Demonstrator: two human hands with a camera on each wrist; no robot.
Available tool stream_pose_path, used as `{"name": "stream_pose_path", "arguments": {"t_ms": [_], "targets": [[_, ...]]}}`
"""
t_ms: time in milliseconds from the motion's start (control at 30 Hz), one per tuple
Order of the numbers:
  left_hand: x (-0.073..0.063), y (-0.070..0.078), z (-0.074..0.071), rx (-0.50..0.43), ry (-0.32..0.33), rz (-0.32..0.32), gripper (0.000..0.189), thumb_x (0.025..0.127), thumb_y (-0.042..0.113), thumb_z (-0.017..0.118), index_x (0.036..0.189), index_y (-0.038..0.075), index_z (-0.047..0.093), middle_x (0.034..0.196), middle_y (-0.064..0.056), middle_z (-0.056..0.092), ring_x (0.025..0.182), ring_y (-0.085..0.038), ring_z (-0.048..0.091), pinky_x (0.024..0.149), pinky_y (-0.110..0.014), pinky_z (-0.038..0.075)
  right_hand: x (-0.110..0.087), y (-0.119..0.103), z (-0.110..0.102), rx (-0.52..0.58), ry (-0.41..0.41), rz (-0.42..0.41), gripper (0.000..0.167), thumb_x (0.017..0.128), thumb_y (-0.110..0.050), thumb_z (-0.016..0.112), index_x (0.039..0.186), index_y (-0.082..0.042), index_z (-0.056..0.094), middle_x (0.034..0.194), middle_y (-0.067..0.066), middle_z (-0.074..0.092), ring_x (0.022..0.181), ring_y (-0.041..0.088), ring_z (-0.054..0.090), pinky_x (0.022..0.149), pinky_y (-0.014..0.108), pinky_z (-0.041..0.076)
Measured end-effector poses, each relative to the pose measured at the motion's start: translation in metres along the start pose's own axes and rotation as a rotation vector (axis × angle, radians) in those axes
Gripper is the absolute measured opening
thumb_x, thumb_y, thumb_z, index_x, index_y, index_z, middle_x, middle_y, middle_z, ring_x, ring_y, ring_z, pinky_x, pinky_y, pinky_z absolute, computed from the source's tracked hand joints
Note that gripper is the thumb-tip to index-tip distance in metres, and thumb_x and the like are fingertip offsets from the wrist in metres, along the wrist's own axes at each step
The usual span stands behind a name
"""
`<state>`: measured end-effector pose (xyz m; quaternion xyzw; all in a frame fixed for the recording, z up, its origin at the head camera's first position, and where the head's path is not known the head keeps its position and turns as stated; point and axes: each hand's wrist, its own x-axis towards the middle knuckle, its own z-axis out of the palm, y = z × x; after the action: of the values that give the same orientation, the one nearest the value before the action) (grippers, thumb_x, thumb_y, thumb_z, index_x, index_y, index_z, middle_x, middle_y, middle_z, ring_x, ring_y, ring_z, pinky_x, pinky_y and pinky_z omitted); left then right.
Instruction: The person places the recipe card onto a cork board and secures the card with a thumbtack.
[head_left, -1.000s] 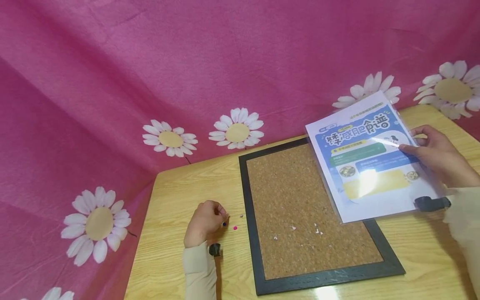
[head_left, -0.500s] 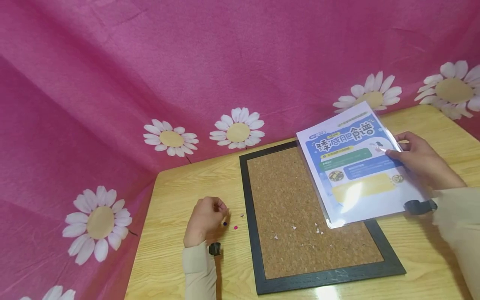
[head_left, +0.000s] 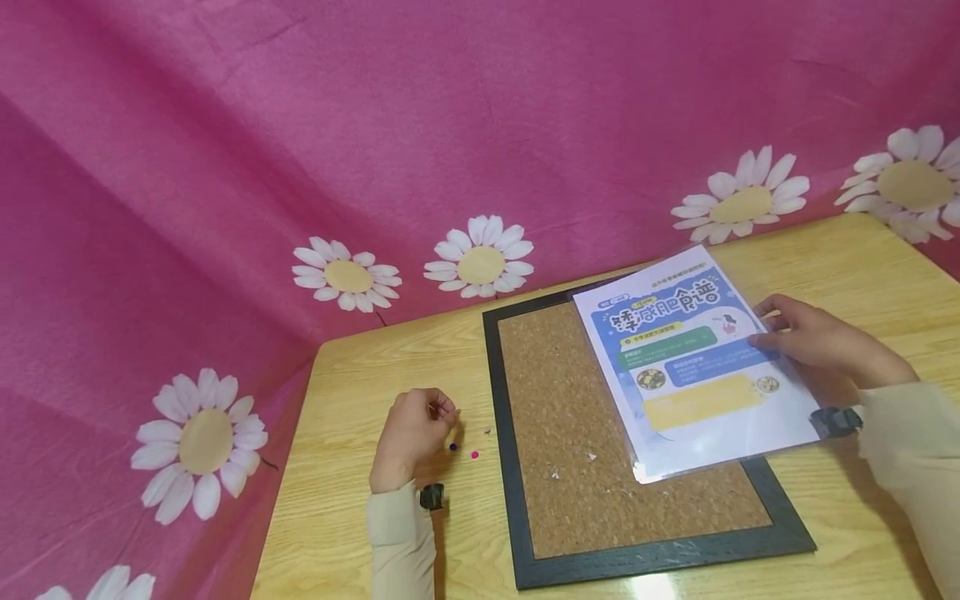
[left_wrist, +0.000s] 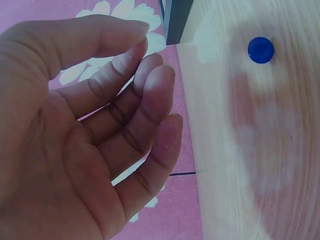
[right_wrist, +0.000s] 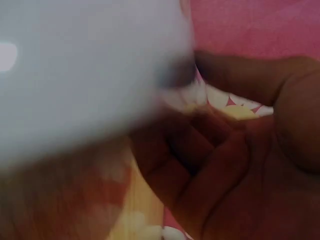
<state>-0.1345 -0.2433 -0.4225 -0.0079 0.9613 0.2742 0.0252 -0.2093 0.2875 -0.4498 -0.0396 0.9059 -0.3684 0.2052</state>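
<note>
My right hand pinches the right edge of a laminated sheet between thumb and fingers. Blue, green and yellow print covers the sheet, which overlaps the right part of a black-framed cork board. In the right wrist view the sheet is blurred, with the thumb over its edge. To the board's left, my left hand has loosely curled fingers, and the left wrist view shows thumb and index tips together with nothing visible between them. A round blue piece lies on the table close by that hand.
A round pink piece and a small grey piece lie between the left hand and the board. Small white bits are on the cork. Behind the wooden table hangs a pink cloth with daisies.
My right hand has carried the sheet leftward and lower, so it now covers more of the cork and some white bits. My left hand has barely moved.
</note>
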Motion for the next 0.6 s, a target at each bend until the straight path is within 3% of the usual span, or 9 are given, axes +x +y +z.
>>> {"name": "stream_pose_path", "arguments": {"t_ms": [200,367,600], "targets": [[0.0,-0.001,0.002,0.002,-0.019,-0.031,0.011,0.093,0.013,0.075,0.082,0.011,0.07,0.073,-0.001,0.063,0.066,-0.014,0.053,0.064,-0.028,0.043,-0.001,-0.002,0.006,-0.029,-0.086,-0.027,0.071,0.103,-0.037,0.063,0.151,0.004,0.03,0.128,0.03,0.062,0.098,0.025,0.071,0.087,0.047,0.057],[0.001,-0.002,0.003,0.005,-0.016,-0.023,0.011,0.093,0.013,0.075,0.083,0.011,0.071,0.074,-0.001,0.062,0.066,-0.014,0.053,0.064,-0.028,0.044,-0.001,-0.005,0.012,0.002,-0.155,-0.067,0.064,0.104,-0.032,0.063,0.149,0.005,0.034,0.121,0.019,0.07,0.101,0.023,0.072,0.091,0.044,0.057],[-0.001,0.0,0.003,-0.016,-0.02,-0.008,0.01,0.092,0.011,0.075,0.084,0.01,0.071,0.073,-0.002,0.061,0.064,-0.014,0.051,0.061,-0.028,0.043,0.0,-0.013,0.018,-0.007,-0.158,-0.087,0.055,0.104,-0.026,0.062,0.143,0.006,0.04,0.119,0.017,0.071,0.099,0.022,0.072,0.09,0.042,0.055]]}}
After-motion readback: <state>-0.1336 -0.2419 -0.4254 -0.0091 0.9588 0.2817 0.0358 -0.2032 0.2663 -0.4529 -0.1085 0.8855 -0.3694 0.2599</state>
